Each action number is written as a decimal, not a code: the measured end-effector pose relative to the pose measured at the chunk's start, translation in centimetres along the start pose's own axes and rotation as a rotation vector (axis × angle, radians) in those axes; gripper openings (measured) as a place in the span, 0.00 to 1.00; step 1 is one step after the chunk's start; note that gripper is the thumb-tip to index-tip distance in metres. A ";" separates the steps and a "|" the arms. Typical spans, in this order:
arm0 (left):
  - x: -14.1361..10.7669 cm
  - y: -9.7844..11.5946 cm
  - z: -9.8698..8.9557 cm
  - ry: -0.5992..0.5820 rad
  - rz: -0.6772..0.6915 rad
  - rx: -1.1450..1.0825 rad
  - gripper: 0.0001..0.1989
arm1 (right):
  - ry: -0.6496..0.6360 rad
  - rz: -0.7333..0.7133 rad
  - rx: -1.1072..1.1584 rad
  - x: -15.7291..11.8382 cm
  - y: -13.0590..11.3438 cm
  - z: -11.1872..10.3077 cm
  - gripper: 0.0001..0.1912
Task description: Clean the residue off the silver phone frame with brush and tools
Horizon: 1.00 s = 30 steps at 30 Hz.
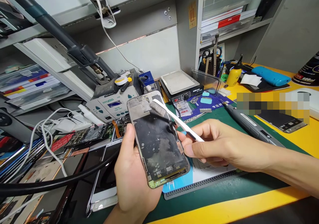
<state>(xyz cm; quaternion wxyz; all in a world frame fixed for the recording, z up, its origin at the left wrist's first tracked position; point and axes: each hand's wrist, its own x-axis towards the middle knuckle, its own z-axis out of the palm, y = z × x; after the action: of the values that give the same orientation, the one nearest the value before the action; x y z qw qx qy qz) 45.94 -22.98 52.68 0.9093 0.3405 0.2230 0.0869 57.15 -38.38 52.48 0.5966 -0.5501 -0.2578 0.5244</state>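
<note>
My left hand (137, 184) grips a phone screen assembly (157, 144) by its edges, tilted with its dark, scuffed back toward me. Pale smudges and flakes mark that back, and small gold contacts show near its lower end. Between the thumb and fingers of my right hand (214, 144) is a white-handled brush (183, 122), shaped like a toothbrush. Its grey bristles lie over the upper part of the screen assembly and appear to touch it. The fingers behind the assembly are mostly hidden.
A soldering or hot-air station (112, 106) stands behind my left hand, and a flat heating plate (180, 81) at the back. A grey pen-shaped tool (249, 121) rests on the green mat (214, 114). A black cable (74, 180) crosses phone parts at left.
</note>
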 end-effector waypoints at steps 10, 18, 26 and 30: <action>-0.2 0.1 0.3 0.060 -0.021 0.051 0.30 | 0.001 0.015 -0.014 0.1 0.2 -0.1 0.22; 0.1 0.2 0.4 0.087 -0.021 0.076 0.31 | -0.002 0.024 0.004 0.1 0.3 -0.2 0.21; 0.2 0.2 0.6 0.108 -0.035 0.120 0.31 | -0.011 0.021 0.016 0.3 0.5 -0.4 0.24; 0.3 0.2 0.6 0.078 -0.044 0.125 0.30 | -0.028 0.012 0.022 0.2 0.6 -0.4 0.24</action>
<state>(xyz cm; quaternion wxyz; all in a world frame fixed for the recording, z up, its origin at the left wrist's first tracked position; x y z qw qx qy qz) 46.53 -23.06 53.14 0.8786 0.3881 0.2704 0.0661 57.33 -38.46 51.80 0.5958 -0.5376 -0.2571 0.5384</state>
